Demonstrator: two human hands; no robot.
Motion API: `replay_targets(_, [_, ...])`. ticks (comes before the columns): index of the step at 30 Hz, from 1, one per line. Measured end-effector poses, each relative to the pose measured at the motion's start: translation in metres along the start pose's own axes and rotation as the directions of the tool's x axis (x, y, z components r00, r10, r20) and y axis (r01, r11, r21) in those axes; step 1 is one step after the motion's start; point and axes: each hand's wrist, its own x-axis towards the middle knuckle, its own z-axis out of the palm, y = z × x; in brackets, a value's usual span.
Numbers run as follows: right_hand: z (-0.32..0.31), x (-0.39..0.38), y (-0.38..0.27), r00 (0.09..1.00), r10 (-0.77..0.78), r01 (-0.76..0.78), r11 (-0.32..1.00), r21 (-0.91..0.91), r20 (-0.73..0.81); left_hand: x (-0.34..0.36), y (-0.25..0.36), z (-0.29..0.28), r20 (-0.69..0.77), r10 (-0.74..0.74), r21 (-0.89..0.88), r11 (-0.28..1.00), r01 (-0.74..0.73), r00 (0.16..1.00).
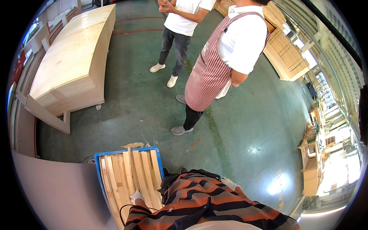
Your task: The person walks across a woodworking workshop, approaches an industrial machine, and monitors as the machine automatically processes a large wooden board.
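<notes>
My left hand (137, 195), in a white glove, is closed on a pale wooden strip (130, 168) among several similar strips (147, 168). The strips lie lengthwise in a blue plastic crate (96, 168) at the lower left, beside my body. My right hand (229, 183), also gloved in white, shows only partly past the right side of my striped clothing, and its fingers are too hidden to read.
Two people stand ahead: one in a white T-shirt (182, 23), one in a striped apron (209, 65). A curved plywood stack (65, 57) on a frame stands left. Timber stacks (283, 53) and wooden furniture (310, 168) line the right. Green floor (249, 122) lies between.
</notes>
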Motion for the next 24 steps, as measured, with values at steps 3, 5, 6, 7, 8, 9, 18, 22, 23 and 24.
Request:
replay_targets(3, [0.016,0.004,0.011,0.986,0.14,-0.137,0.99,-0.043,0.09,-0.026,0.015,-0.029,0.119,0.079,0.071,0.994,-0.087,0.99])
replay_targets(5, [0.018,0.008,0.014,0.991,0.119,-0.119,0.993,-0.006,0.06,-0.02,0.012,-0.034,0.217,0.095,-0.001,0.995,-0.097,0.971])
replay_targets(6, [0.019,0.006,0.015,0.991,0.115,-0.114,0.993,-0.008,0.064,-0.013,0.01,-0.03,0.235,0.07,-0.051,0.997,-0.06,0.969])
replay_targets(7, [0.019,0.005,0.015,0.991,0.123,-0.13,0.972,0.196,0.047,-0.011,0.009,-0.028,0.256,0.05,-0.102,0.995,-0.024,0.965])
replay_targets(8, [0.019,0.005,0.015,0.99,0.135,-0.137,0.91,0.392,0.032,-0.01,0.005,-0.025,0.254,0.049,-0.102,0.994,-0.024,0.966])
replay_targets(9, [0.02,0.006,0.014,0.99,0.134,-0.136,0.909,0.393,0.033,-0.01,0.0,-0.021,0.145,0.125,0.024,0.991,-0.129,0.982])
replay_targets(18, [0.041,0.011,0.026,0.997,0.022,-0.027,0.998,-0.057,-0.074,-0.012,-0.005,-0.02,0.077,0.217,0.17,0.959,-0.227,0.973])
replay_targets(22, [0.045,0.012,0.028,0.988,0.124,-0.095,0.957,0.275,-0.089,-0.009,-0.006,-0.022,0.101,0.199,0.164,0.963,-0.214,0.975])
replay_targets(23, [0.054,0.012,0.036,0.986,0.12,-0.084,0.958,0.275,-0.115,-0.013,-0.005,-0.023,0.107,0.201,0.166,0.962,-0.217,0.974])
replay_targets(24, [0.063,0.011,0.044,0.983,0.116,-0.074,0.959,0.274,-0.141,-0.019,-0.005,-0.024,0.113,0.207,0.192,0.955,-0.226,0.972])
